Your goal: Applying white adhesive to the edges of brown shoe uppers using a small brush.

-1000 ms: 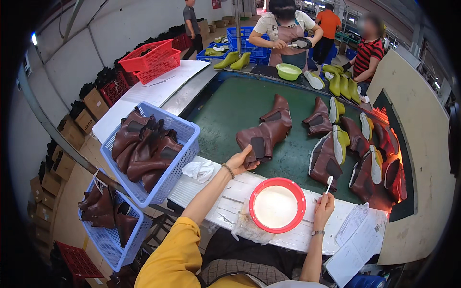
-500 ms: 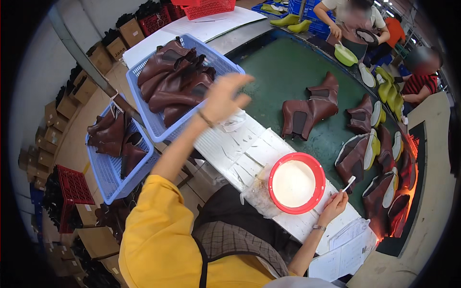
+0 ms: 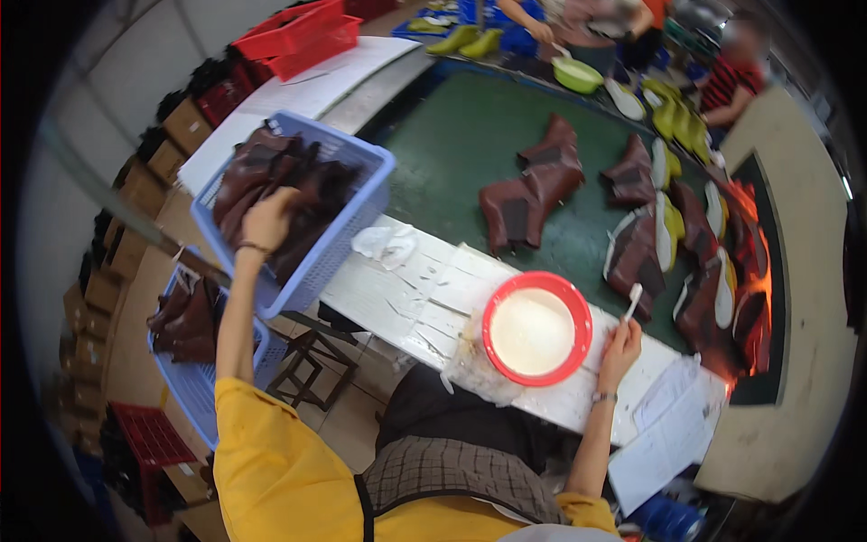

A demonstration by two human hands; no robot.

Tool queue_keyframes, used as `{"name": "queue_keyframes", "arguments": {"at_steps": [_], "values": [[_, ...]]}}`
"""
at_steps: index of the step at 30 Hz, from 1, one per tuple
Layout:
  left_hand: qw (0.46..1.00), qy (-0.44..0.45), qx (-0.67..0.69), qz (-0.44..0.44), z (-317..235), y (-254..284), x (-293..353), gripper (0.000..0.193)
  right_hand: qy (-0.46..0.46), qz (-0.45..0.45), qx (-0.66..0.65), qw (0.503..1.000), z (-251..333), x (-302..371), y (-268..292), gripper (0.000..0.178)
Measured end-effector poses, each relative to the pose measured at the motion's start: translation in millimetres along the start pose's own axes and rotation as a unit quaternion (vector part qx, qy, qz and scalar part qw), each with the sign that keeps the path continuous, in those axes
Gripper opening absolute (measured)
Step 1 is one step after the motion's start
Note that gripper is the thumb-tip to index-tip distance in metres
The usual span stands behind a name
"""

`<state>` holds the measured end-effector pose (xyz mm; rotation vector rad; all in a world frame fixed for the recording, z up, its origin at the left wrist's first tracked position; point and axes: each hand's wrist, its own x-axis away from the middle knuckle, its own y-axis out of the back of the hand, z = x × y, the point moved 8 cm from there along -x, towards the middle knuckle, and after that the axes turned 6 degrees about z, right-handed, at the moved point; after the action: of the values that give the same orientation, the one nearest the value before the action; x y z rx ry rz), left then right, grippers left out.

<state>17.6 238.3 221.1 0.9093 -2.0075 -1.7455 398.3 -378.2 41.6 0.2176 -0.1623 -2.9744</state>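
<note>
My left hand [image 3: 268, 219] is down in the blue plastic basket [image 3: 352, 219], its fingers closed on a brown leather boot upper [image 3: 312, 210] in the pile; its fingertips are partly hidden. At the right end of the white bench board [image 3: 397, 303], my right hand [image 3: 620, 348] pinches a small white-headed brush [image 3: 636, 298], tip pointing up and away. Beside that hand stands a red bowl [image 3: 585, 330] of cream-white liquid [image 3: 533, 331]. Two brown ankle boot uppers [image 3: 528, 194] lie touching on the green belt beyond the bowl.
More brown uppers [image 3: 635, 257] and pale green-edged soles [image 3: 668, 230] lie to the right, near a glowing orange heater opening [image 3: 754, 262]. Papers [image 3: 664, 434] lie at the board's right end. A crumpled white cloth [image 3: 384, 244] rests near the basket. Co-workers stand across the belt.
My left hand has moved left from above the basket's right edge down into the pile of uppers. My right hand still holds the brush near the bowl. The whole view has shifted.
</note>
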Motion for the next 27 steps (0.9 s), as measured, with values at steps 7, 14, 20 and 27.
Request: {"name": "queue_keyframes", "arguments": {"at_steps": [7,14,20,27], "values": [[0.949,-0.212,0.142,-0.185,-140,149,46,0.034,-0.025,0.011,-0.08,0.996,-10,-3,-9,0.016],[0.898,-0.432,0.082,-0.02,-235,12,45,0.033,-0.049,0.036,-0.115,0.992,1,-13,-9,0.02],[0.918,-0.36,0.062,0.151,-236,-72,6,0.036,-0.067,0.037,-0.107,0.991,-3,-4,-4,0.02],[0.881,-0.431,0.19,0.042,-438,-158,-74,0.029,-0.063,0.02,-0.1,0.993,-4,2,-4,0.016]]}}
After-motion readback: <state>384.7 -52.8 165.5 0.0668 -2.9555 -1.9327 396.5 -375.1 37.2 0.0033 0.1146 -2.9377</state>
